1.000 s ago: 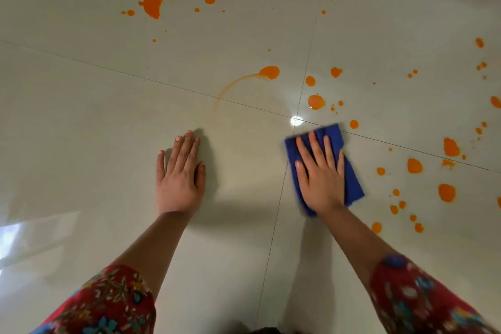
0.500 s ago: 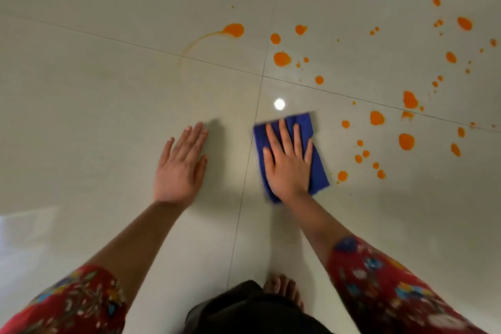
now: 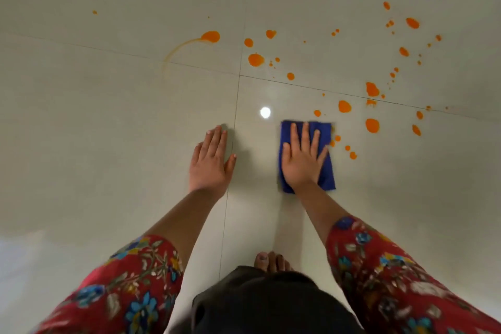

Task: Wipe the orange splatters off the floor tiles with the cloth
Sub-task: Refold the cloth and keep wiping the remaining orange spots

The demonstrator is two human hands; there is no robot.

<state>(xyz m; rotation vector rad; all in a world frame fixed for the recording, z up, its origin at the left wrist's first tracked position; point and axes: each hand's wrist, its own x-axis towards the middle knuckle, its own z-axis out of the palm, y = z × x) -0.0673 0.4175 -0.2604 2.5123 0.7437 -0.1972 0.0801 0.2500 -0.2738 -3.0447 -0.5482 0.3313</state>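
Bare floor tiles (image 3: 108, 144) lie left of the left hand (image 3: 210, 161) (fingers together, flat); the right hand (image 3: 302, 161), fingers spread, presses the folded blue cloth (image 3: 326, 171) flat; orange splatters (image 3: 372, 125) lie just beside its right edge.

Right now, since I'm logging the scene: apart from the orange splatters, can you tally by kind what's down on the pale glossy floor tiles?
Bare hands: 2 (left hand flat on the tile, right hand flat on the cloth)
Folded blue cloth: 1
Bare foot: 1
Total: 4
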